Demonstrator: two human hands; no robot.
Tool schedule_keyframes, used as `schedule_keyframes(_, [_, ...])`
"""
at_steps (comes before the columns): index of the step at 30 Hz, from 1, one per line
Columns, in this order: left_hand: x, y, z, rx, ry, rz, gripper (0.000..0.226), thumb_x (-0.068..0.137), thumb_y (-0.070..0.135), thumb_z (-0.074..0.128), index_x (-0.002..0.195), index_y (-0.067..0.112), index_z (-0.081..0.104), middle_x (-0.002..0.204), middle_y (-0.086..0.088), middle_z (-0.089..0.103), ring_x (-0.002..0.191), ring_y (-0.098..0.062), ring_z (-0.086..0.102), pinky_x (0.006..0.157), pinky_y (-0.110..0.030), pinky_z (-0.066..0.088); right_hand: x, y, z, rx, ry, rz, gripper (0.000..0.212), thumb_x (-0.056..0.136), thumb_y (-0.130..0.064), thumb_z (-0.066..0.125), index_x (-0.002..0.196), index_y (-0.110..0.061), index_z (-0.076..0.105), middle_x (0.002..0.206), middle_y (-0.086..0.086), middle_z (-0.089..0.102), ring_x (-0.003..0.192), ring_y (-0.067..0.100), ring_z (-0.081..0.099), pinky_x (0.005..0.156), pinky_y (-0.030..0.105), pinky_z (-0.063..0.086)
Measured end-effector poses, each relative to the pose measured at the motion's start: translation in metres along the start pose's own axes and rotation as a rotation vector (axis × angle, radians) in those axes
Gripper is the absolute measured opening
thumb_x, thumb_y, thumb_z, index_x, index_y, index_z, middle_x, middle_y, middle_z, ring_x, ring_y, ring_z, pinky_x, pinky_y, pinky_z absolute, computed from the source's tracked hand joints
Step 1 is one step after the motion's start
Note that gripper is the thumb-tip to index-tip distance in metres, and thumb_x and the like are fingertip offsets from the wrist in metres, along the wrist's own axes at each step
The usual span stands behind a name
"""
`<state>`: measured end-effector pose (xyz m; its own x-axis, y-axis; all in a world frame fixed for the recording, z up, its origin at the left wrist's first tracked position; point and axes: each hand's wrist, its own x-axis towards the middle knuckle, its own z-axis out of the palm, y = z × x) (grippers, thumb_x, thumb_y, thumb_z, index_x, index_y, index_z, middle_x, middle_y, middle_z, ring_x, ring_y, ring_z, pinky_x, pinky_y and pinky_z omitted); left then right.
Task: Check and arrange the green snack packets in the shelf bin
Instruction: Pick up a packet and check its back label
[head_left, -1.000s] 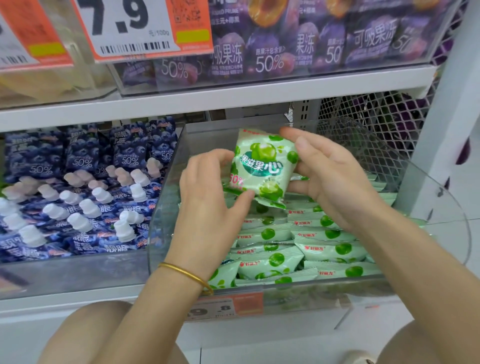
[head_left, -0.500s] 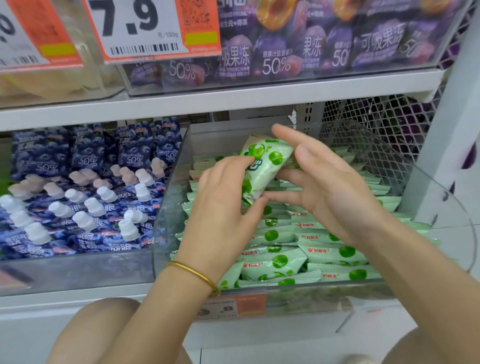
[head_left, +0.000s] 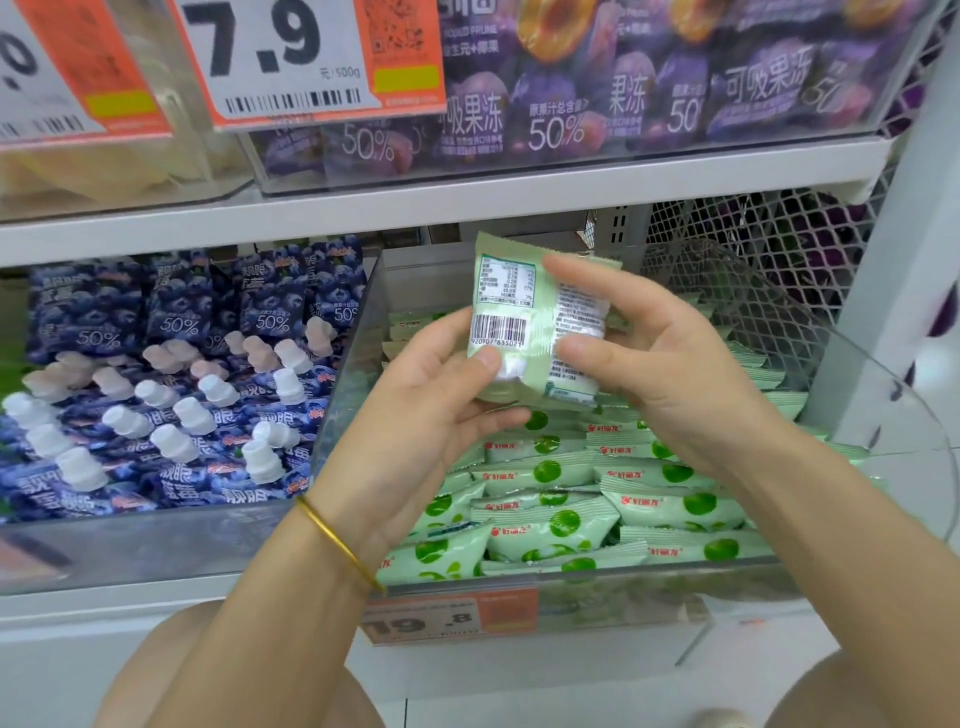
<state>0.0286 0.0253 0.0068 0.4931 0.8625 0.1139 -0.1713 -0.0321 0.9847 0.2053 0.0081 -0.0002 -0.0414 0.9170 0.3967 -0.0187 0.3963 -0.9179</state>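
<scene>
Nearest me, the price label (head_left: 451, 618) hangs on the front of the clear shelf bin (head_left: 349, 384); behind it the green snack packets (head_left: 561, 525) lie in overlapping rows, faces up. Above them I see one packet (head_left: 524, 312) lifted clear of the stock, its back towards the camera, I judge so the barcode and print can be checked; the left hand (head_left: 431, 415) pinches its lower left edge, the right hand (head_left: 670, 374) grips its right side. Farther left, blue pouches (head_left: 171, 405) fill the neighbouring bin.

Open gap between green packets (head_left: 550, 525) and upper shelf (head_left: 363, 208); transparent bin walls (head_left: 348, 384) either side; mesh (head_left: 753, 234) behind
</scene>
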Motion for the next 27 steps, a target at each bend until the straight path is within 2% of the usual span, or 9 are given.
schedule_keyframes(2, [0.000, 0.000, -0.001, -0.010, -0.038, 0.007, 0.039, 0.095, 0.011, 0.044, 0.132, 0.021, 0.047, 0.116, -0.004, 0.067, 0.100, -0.022, 0.065, 0.085, -0.034, 0.055, 0.000, 0.000, -0.005, 0.001, -0.051, 0.035, 0.061, 0.063, -0.008, 0.080, 0.115, -0.033, 0.062, 0.125, -0.005, 0.062, 0.108, 0.010, 0.063, 0.086, 0.025, 0.052])
schedule_keyframes(5, [-0.001, 0.000, -0.001, 0.033, -0.115, 0.019, 0.051, 0.088, 0.007, 0.056, 0.136, 0.022, 0.043, 0.121, -0.006, 0.064, 0.108, -0.027, 0.062, 0.089, -0.038, 0.053, 0.001, 0.001, -0.013, -0.082, -0.113, 0.054, 0.077, 0.054, -0.011, 0.084, 0.122, -0.036, 0.057, 0.132, -0.002, 0.055, 0.111, 0.010, 0.061, 0.091, 0.028, 0.051])
schedule_keyframes(8, [-0.002, 0.000, -0.002, 0.080, -0.097, 0.032, 0.060, 0.085, -0.004, 0.055, 0.137, 0.023, 0.041, 0.119, -0.004, 0.065, 0.101, -0.026, 0.066, 0.083, -0.034, 0.056, 0.002, 0.001, -0.018, -0.087, -0.162, 0.065, 0.085, 0.052, -0.016, 0.086, 0.128, -0.036, 0.053, 0.136, -0.003, 0.050, 0.114, 0.011, 0.059, 0.093, 0.032, 0.051])
schedule_keyframes(10, [-0.001, -0.001, -0.001, 0.117, -0.090, 0.054, 0.061, 0.086, -0.007, 0.053, 0.138, 0.024, 0.040, 0.117, -0.002, 0.066, 0.096, -0.026, 0.068, 0.078, -0.032, 0.058, 0.002, 0.002, -0.019, -0.067, -0.167, 0.062, 0.084, 0.052, -0.019, 0.083, 0.129, -0.036, 0.053, 0.137, -0.003, 0.050, 0.114, 0.013, 0.059, 0.092, 0.032, 0.051])
schedule_keyframes(14, [-0.001, 0.000, 0.001, 0.157, -0.086, 0.076, 0.062, 0.087, -0.008, 0.053, 0.137, 0.026, 0.040, 0.114, 0.001, 0.067, 0.090, -0.023, 0.069, 0.068, -0.027, 0.058, 0.002, 0.005, -0.021, -0.052, -0.158, 0.063, 0.085, 0.054, -0.014, 0.084, 0.131, -0.033, 0.052, 0.137, -0.002, 0.050, 0.114, 0.015, 0.059, 0.089, 0.031, 0.052])
schedule_keyframes(20, [-0.001, 0.002, 0.002, 0.168, -0.078, 0.081, 0.065, 0.085, -0.009, 0.056, 0.137, 0.028, 0.040, 0.113, 0.003, 0.068, 0.088, -0.019, 0.069, 0.064, -0.024, 0.057, 0.003, 0.005, -0.021, -0.077, -0.156, 0.059, 0.087, 0.054, -0.017, 0.088, 0.131, -0.037, 0.052, 0.137, -0.005, 0.049, 0.117, 0.013, 0.057, 0.090, 0.034, 0.052])
schedule_keyframes(23, [0.000, 0.002, 0.003, 0.164, -0.057, 0.086, 0.060, 0.084, 0.001, 0.060, 0.134, 0.028, 0.043, 0.111, 0.004, 0.069, 0.089, -0.020, 0.069, 0.063, -0.026, 0.057, 0.002, 0.005, -0.021, -0.088, -0.147, 0.061, 0.085, 0.057, -0.012, 0.086, 0.131, -0.038, 0.052, 0.137, -0.004, 0.048, 0.116, 0.012, 0.057, 0.090, 0.035, 0.053])
schedule_keyframes(27, [0.001, -0.001, 0.004, 0.105, 0.026, 0.054, 0.042, 0.085, 0.015, 0.058, 0.126, 0.016, 0.047, 0.103, -0.002, 0.071, 0.085, -0.018, 0.069, 0.061, -0.025, 0.056, 0.001, 0.003, -0.018, -0.117, -0.142, 0.049, 0.082, 0.059, -0.011, 0.082, 0.128, -0.042, 0.051, 0.136, -0.003, 0.048, 0.115, 0.009, 0.057, 0.089, 0.030, 0.052])
